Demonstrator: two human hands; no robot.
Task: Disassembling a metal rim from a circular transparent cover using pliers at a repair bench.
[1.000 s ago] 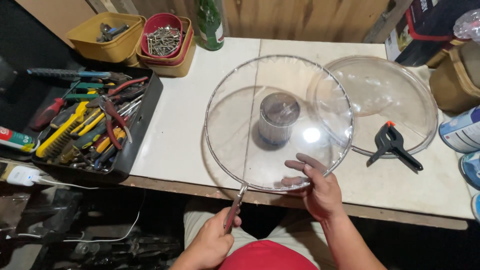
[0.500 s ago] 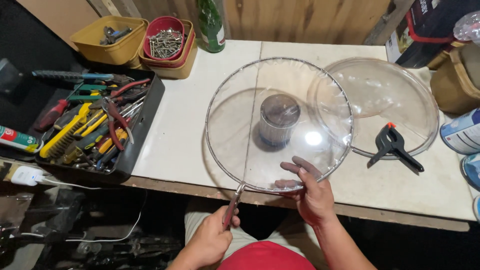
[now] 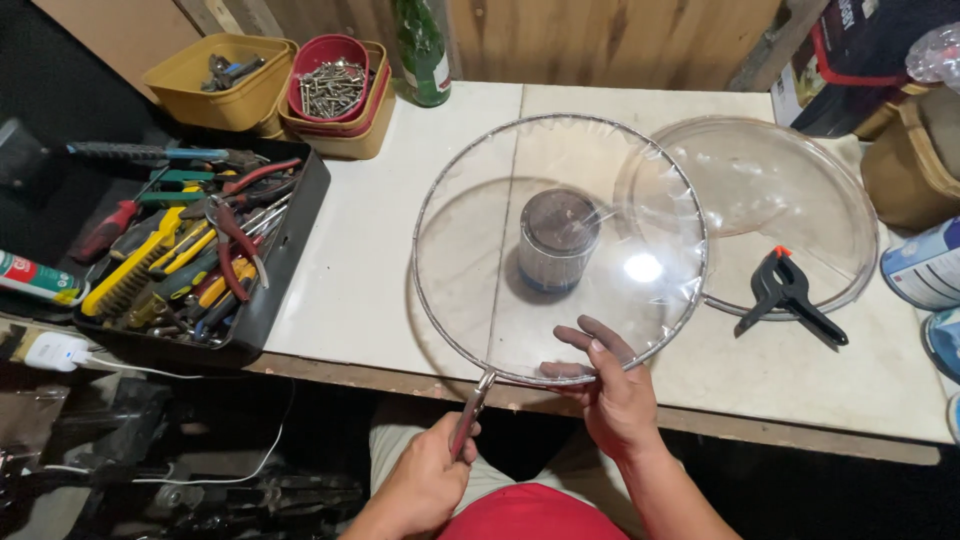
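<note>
A round wire hoop covered with clear film is held level above the white tabletop. My left hand grips its thin handle at the near edge. My right hand pinches the hoop's near rim, with fingers lying under the film. Beneath the film a dark cylindrical can stands on the table. A second clear round disc lies flat to the right, partly under the hoop.
A black spring clamp with orange tip lies by the second disc. A black tray of hand tools sits at left. Yellow tubs and a red bowl of screws stand at the back, beside a green bottle. Containers crowd the right edge.
The hoop stays in nearly the same place; my right hand has shifted slightly along its near rim. My left hand keeps its hold on the handle.
</note>
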